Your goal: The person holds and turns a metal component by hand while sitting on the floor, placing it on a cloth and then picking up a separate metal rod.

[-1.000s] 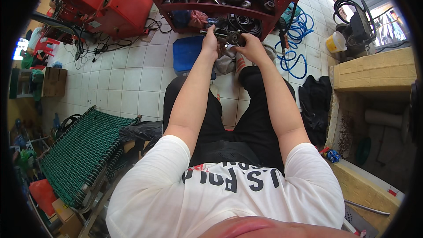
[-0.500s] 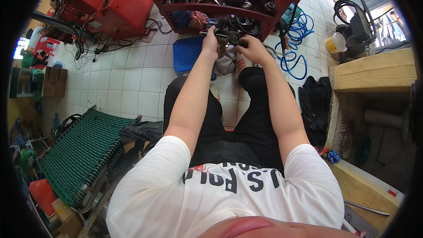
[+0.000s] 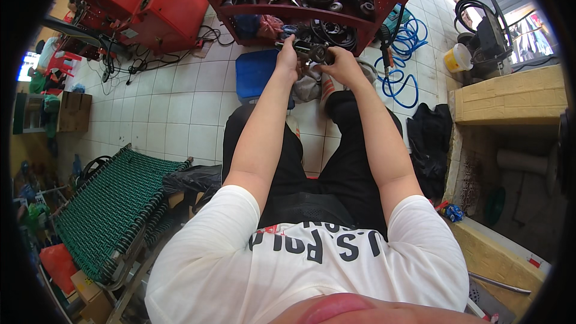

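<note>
A dark metal mechanical part (image 3: 316,54) with a rounded end is held up between my hands, in front of the red shelf unit; its exact kind is too small to tell. My left hand (image 3: 287,61) grips its left side, thumb pointing up. Around the rounded right end close the fingers of my right hand (image 3: 343,67), partly hidden behind the part. Below the hands lie a grey cloth (image 3: 307,87) and my feet on the tiles.
Ahead stands the red shelf unit (image 3: 294,9) with metal parts and tools. A blue plastic box (image 3: 252,76) is left of my hands. To the right are a coiled blue hose (image 3: 414,42), a yellow bucket (image 3: 458,59) and a black bag (image 3: 429,138). A green woven folding bed (image 3: 117,201) stands at left.
My right hand has moved slightly left and its fingers have shifted on the part's rounded end. The part has turned a little; my left hand stays nearly in place.
</note>
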The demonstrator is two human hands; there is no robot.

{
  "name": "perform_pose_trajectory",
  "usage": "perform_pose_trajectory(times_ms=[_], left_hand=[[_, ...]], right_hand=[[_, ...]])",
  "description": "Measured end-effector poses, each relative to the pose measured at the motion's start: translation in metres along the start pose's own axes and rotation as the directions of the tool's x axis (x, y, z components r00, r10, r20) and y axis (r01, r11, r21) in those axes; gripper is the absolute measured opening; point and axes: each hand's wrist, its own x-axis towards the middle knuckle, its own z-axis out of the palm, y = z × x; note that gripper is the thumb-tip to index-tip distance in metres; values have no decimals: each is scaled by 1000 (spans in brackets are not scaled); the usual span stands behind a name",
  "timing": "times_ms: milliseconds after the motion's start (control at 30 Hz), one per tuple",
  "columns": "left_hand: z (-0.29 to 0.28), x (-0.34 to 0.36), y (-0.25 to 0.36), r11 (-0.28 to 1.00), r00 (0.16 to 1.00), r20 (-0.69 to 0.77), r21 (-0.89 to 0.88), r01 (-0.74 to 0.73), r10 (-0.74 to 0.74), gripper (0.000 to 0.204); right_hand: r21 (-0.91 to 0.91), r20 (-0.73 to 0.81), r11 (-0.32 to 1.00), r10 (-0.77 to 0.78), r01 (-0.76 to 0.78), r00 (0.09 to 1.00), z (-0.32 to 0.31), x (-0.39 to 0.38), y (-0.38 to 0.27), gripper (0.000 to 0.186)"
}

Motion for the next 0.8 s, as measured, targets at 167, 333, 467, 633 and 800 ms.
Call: perform_pose_trajectory(times_ms=[167,333,467,633,800], left_hand=[[-3,-1,2,1000,999,29,14,14,-15,45],[3,-6,2,1000,1000,-15,20,-16,16,46],[1,-3,2,999,999,-30,17,-27,27,46],[-1,1,-1,999,999,-27,4,-41,41,46],[-2,3,-1,999,999,-11,-11,-43,43,46]], right_hand=[[38,49,999,-41,39,998,0,-2,-2,42],[68,97,994,-86,80,992,-3,-1,15,37],[-10,162,997,-75,77,984,-6,1,18,35],[-57,55,997,-45,48,997,-8,-1,8,40],[-82,-3,996,-45,44,999,-5,0,3,41]])
